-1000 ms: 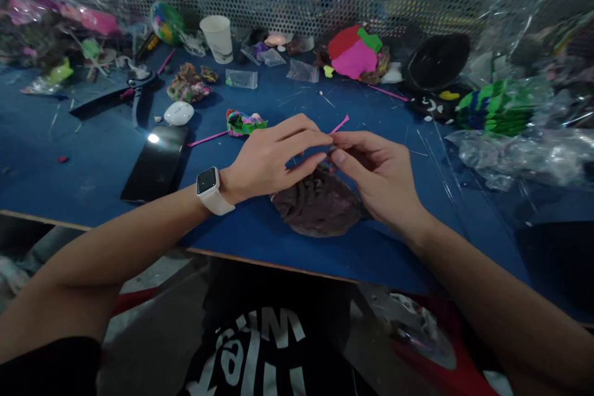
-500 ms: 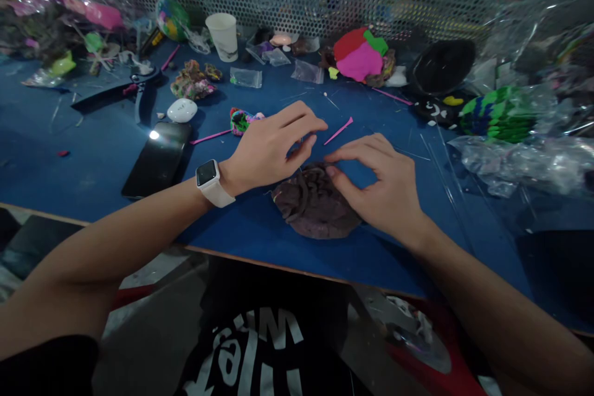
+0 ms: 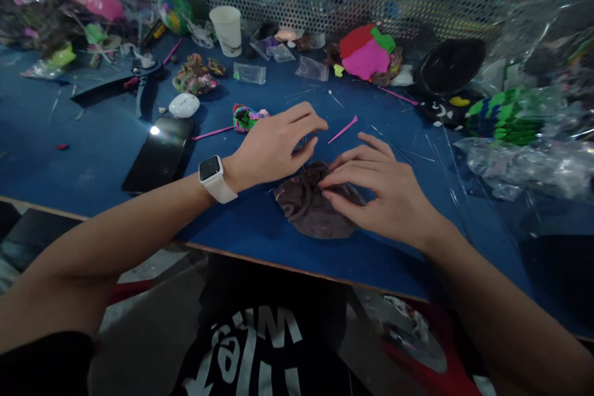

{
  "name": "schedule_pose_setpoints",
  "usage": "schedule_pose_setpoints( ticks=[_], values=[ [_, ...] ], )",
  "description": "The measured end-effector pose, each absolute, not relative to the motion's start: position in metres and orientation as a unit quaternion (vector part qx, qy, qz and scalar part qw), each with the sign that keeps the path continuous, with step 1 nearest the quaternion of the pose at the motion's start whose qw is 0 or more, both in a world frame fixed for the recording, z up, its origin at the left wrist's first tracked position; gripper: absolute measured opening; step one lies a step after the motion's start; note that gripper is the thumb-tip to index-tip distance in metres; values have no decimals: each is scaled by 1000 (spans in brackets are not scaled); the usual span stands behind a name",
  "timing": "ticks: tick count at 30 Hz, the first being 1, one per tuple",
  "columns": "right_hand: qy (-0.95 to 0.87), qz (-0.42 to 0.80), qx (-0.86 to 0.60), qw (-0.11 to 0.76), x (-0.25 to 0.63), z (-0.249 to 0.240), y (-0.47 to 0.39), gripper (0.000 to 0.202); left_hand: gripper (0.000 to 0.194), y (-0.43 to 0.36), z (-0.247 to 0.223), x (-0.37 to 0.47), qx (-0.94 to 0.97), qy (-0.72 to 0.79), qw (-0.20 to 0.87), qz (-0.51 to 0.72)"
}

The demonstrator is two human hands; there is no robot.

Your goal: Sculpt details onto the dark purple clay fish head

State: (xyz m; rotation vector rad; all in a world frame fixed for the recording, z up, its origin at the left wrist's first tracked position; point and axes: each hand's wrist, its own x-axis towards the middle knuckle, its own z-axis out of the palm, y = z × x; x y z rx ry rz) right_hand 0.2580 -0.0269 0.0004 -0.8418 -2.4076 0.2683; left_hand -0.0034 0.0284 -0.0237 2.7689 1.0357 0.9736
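Note:
A lump of dark grey-brown modelling clay (image 3: 320,216) with folded strips on its top lies on the blue table near the front edge. My right hand (image 3: 380,192) rests over its right side, thumb and index fingertip pinched close together on the clay surface. Its other fingers are raised and spread. My left hand (image 3: 283,142), with a white-strapped watch (image 3: 216,179) at the wrist, hovers at the clay's upper left. Its fingers are bent, with a gap between thumb and fingers and nothing visible in them. A pink plastic stick (image 3: 343,129) lies just beyond the hands.
To the left are a black phone (image 3: 160,154), a white case (image 3: 184,105) and a multicoloured clay piece (image 3: 244,117). Farther back stand a paper cup (image 3: 226,31), a red-and-pink clay shape (image 3: 366,55) and a black bowl (image 3: 452,67). Crumpled plastic (image 3: 533,161) lies at right.
My right hand has shifted slightly down and left onto the clay's top, its thumb and index closing together and other fingers lifting. My left hand has hardly moved.

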Motion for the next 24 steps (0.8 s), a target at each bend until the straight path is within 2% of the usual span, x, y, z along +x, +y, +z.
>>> schedule_pose_setpoints(
  ticks=[6, 15, 24],
  values=[
    [-927, 87, -262, 254, 258, -1, -27, 17, 28, 28, -26, -1, 890, 342, 22, 301],
    [-907, 138, -304, 257, 255, 2, -28, 9, 27, 31, -26, -2, 900, 316, 17, 300],
    [-915, 160, -294, 226, 257, 3, -27, 14, 33, 29, -27, 0, 890, 345, 56, 292]
  ],
)
